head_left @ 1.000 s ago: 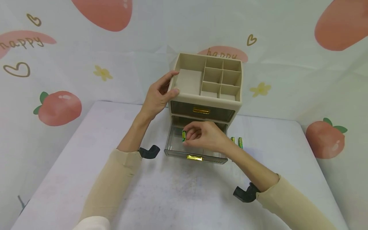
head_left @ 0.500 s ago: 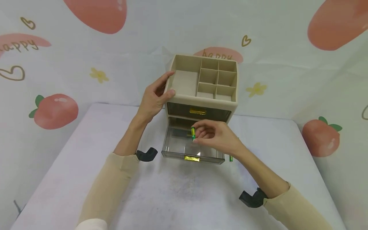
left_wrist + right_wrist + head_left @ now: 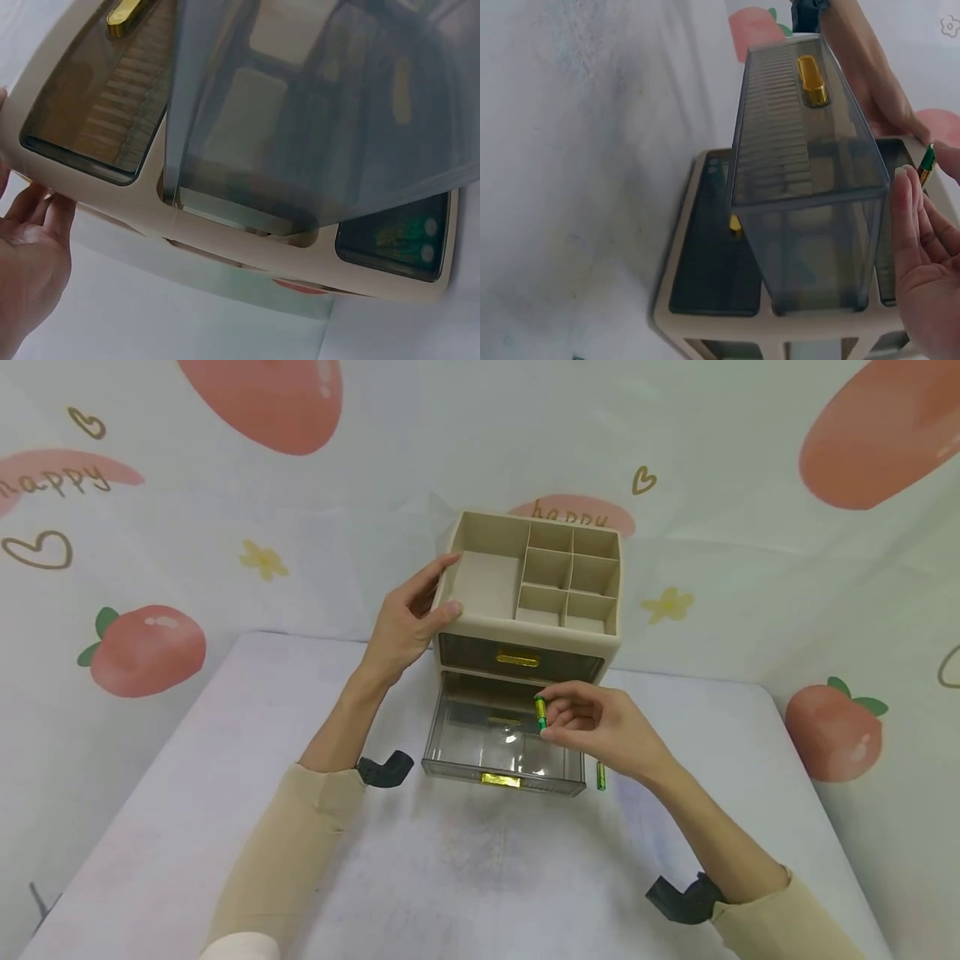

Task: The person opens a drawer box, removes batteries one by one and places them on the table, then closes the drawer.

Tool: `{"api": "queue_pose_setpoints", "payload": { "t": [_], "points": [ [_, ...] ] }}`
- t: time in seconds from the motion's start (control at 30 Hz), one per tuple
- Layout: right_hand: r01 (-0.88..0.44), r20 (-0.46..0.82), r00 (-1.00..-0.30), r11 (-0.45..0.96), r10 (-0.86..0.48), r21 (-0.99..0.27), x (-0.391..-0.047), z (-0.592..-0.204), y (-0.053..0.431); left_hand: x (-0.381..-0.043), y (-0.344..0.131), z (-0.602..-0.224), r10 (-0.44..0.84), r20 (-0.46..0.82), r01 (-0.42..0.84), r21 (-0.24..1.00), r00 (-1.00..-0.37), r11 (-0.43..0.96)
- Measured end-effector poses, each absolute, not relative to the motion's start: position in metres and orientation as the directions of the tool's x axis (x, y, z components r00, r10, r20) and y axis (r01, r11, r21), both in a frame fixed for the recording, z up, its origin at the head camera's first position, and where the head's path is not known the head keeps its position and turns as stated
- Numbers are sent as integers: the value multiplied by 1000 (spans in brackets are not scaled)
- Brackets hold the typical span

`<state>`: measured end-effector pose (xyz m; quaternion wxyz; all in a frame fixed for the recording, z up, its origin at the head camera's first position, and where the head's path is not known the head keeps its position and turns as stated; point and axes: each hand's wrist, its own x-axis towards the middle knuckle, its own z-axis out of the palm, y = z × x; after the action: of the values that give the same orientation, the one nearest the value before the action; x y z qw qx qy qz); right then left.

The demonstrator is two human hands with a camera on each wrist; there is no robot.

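Note:
A cream drawer organizer (image 3: 487,585) stands at the back of the table, its middle drawer (image 3: 438,735) of clear smoky plastic pulled out. My left hand (image 3: 397,631) grips the organizer's upper left edge, thumb on the front rim. Over the right part of the pulled-out drawer, my right hand (image 3: 611,727) pinches a small green-and-gold battery (image 3: 541,713) between thumb and fingertips, roughly upright. Another battery (image 3: 601,776) lies on the table just right of the drawer. In the left wrist view, green round-ended shapes (image 3: 409,240) show at a dark lower drawer front; inside or reflected, I cannot tell.
The organizer's top has several divided compartments (image 3: 570,572). Above the pulled-out drawer, an upper drawer (image 3: 480,652) with a gold handle is closed. A printed cloth backdrop (image 3: 360,552) hangs directly behind the white table (image 3: 450,893).
My right hand has moved right with the battery, from over the drawer's left part to its right part. My left hand keeps its hold on the organizer.

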<state>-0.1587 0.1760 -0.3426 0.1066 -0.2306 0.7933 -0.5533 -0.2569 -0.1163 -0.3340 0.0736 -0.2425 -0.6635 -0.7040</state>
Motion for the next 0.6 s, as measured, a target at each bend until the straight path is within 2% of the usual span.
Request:
{"api": "queue_pose_setpoints", "payload": {
  "t": [0.6],
  "points": [
    [-267, 119, -908, 336, -402, -903, -149, -344, 220, -253, -115, -334, 206, 440, 422, 898, -874, -125]
  ]
}}
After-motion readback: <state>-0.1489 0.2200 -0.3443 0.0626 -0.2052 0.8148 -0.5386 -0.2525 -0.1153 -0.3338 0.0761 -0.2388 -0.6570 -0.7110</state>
